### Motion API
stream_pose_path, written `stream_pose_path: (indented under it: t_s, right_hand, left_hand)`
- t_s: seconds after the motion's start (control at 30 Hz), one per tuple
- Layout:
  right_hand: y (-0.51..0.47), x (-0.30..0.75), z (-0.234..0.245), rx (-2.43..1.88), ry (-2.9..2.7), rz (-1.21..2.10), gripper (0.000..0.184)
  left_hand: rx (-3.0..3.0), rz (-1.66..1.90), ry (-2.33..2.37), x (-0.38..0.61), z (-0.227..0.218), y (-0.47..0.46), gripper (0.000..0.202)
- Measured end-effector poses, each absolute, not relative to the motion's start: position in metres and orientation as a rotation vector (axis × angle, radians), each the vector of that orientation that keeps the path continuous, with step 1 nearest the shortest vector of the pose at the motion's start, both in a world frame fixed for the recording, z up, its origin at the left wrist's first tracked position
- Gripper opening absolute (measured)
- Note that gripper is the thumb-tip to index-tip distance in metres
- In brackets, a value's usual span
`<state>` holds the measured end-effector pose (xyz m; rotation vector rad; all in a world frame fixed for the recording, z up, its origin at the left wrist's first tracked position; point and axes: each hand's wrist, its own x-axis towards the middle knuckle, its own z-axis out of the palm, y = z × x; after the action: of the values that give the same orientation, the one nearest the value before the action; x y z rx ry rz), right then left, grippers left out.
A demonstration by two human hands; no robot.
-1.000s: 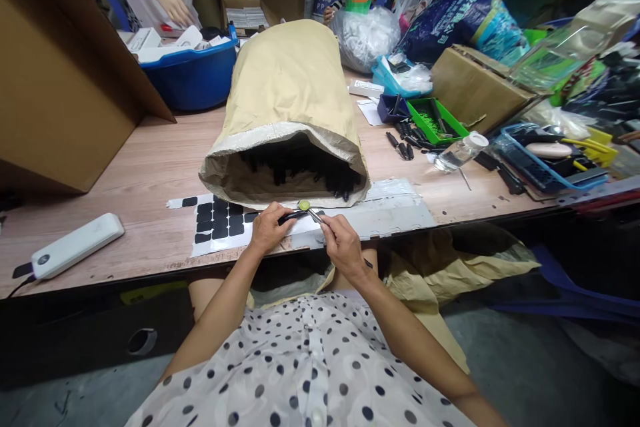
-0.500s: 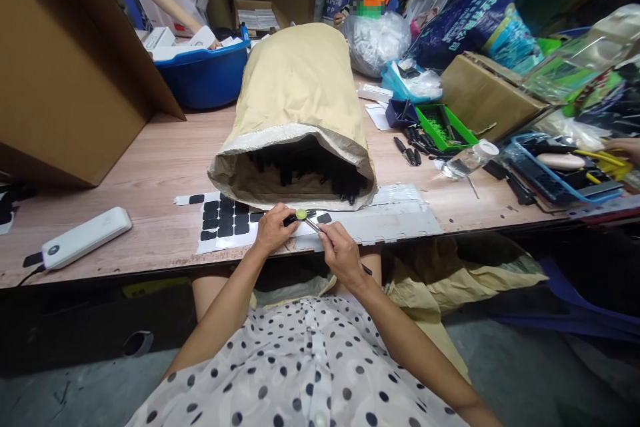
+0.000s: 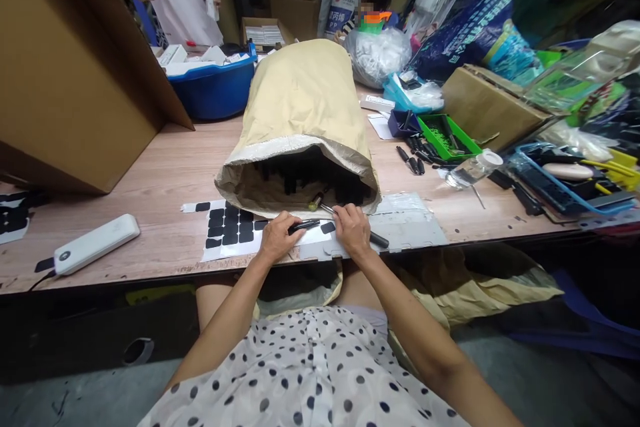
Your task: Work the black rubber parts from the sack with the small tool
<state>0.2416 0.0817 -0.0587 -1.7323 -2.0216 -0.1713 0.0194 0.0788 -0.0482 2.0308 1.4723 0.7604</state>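
My left hand point(image 3: 277, 238) is closed around a slim black pen-like piece point(image 3: 305, 225), which lies low over the front edge of the table. In my right hand point(image 3: 353, 230) is a small hammer point(image 3: 379, 240) with a black handle, a metal shaft and a yellowish head point(image 3: 315, 202). The head is just in front of the mouth of a large tan sack point(image 3: 305, 90), apart from the black piece. Many black pieces point(image 3: 300, 174) fill the dark inside of the sack. Beside my left hand lies a white sheet of black rounded stickers point(image 3: 230, 227).
A white power bank point(image 3: 97, 244) and a cardboard box point(image 3: 65, 67) stand left. Behind are a blue basin point(image 3: 215, 90) and a co-worker point(image 3: 175, 0). To the right are a green tray point(image 3: 450, 137), a clear jar point(image 3: 473, 170) and a blue basket point(image 3: 575, 207).
My right hand has moved forward and right, taking the hammer head off the black piece toward the sack mouth. The co-worker's arm has risen from the basin.
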Motion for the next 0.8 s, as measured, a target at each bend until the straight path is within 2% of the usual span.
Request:
stream_pose_path:
  t_s: [0.2,0.37,0.5,0.7,0.8]
  right_hand:
    - [0.079,0.236,-0.066,-1.768,-2.031,-0.242,0.024]
    - [0.079,0.234,-0.064,-1.797,-2.055,-0.238,0.024]
    - [0.079,0.233,-0.062,-1.824,-2.071,-0.225,0.024]
    - [0.079,0.231,-0.062,-1.822,-2.062,-0.238,0.023]
    - [0.079,0.231,-0.062,-1.817,-2.053,-0.259,0.023]
  left_hand:
    - [2.103,0.777,1.384,0.014,-0.045,0.08,0.018]
    - [2.178,0.729,1.089,0.011,-0.031,0.039,0.028]
    - [2.164,0.395,1.041,0.01,-0.035,-0.006,0.033]
    - [1.899,-0.344,1.548,0.014,-0.066,-0.014,0.028]
    - [1.808,-0.454,1.634,0.015,-0.07,-0.01,0.025]
